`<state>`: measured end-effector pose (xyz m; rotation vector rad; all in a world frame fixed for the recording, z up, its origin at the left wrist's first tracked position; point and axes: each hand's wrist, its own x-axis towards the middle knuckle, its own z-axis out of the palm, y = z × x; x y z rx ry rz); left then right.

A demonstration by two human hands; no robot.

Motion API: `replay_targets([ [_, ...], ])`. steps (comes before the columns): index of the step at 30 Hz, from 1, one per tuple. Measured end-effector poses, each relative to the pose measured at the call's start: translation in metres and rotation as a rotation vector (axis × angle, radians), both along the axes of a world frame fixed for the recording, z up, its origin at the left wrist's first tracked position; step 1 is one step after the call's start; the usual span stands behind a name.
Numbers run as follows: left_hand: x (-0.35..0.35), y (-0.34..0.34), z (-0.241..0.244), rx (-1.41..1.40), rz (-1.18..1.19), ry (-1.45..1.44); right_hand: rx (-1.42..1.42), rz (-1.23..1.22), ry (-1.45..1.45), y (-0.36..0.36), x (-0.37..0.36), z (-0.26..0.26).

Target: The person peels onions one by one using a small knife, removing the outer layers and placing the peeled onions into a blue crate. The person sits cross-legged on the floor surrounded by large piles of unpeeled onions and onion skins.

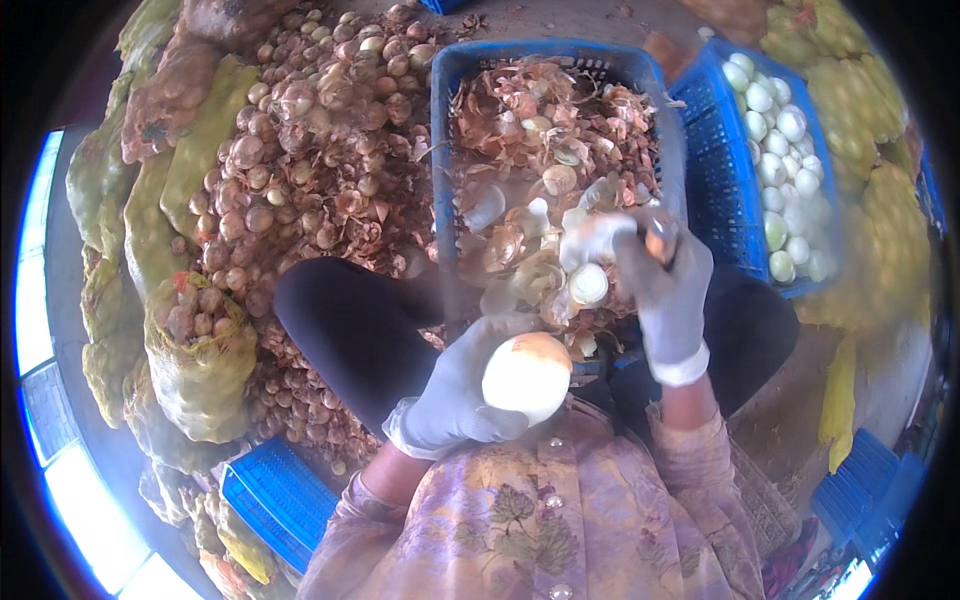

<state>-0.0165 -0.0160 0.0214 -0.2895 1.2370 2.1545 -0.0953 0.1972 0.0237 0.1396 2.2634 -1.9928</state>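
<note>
In my gloved left hand (465,397) is a large, mostly peeled white onion (527,382), with a brown patch of skin at its top. My gloved right hand (667,292) is closed around a brown-handled tool (661,238), likely a knife; motion blurs it and hides the blade's outline. Below both hands stands a blue plastic crate (444,157) heaped with papery onion skins (517,105). A round cut onion piece (589,285) lies on the skins, just left of my right hand.
Unpeeled onions (255,154) are piled on the left, beside filled mesh sacks (199,375). On the right, a second blue crate (712,150) holds peeled white onions (776,142). More sacks (847,90) stand beyond it. Another blue crate (281,495) is at lower left.
</note>
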Motion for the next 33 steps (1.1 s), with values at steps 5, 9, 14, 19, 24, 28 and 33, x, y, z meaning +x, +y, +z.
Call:
replay_targets([
  [5, -0.01, 0.004, 0.0, 0.053, 0.05, -0.04, 0.248, 0.394, 0.039, 0.02, 0.027, 0.02],
  [9, 0.002, 0.003, -0.024, -0.025, -0.13, 0.087, 0.419, 0.574, 0.273, 0.016, 0.048, 0.014],
  [14, 0.018, 0.003, -0.023, -0.039, -0.267, 0.101, 0.471, 0.644, 0.306, 0.026, 0.068, -0.028],
  [19, 0.032, 0.004, -0.029, 0.087, -0.121, -0.033, 0.121, 0.301, -0.185, 0.032, 0.077, -0.025],
  [24, 0.018, 0.006, -0.02, 0.208, 0.077, -0.111, 0.22, 0.45, -0.179, 0.026, 0.07, 0.012],
  [28, 0.016, 0.004, -0.023, 0.112, 0.001, -0.026, 0.411, 0.475, 0.259, 0.024, 0.078, 0.009],
  [33, 0.025, -0.011, -0.043, 0.108, -0.11, 0.313, 0.178, 0.153, 0.044, 0.027, 0.057, -0.007],
])
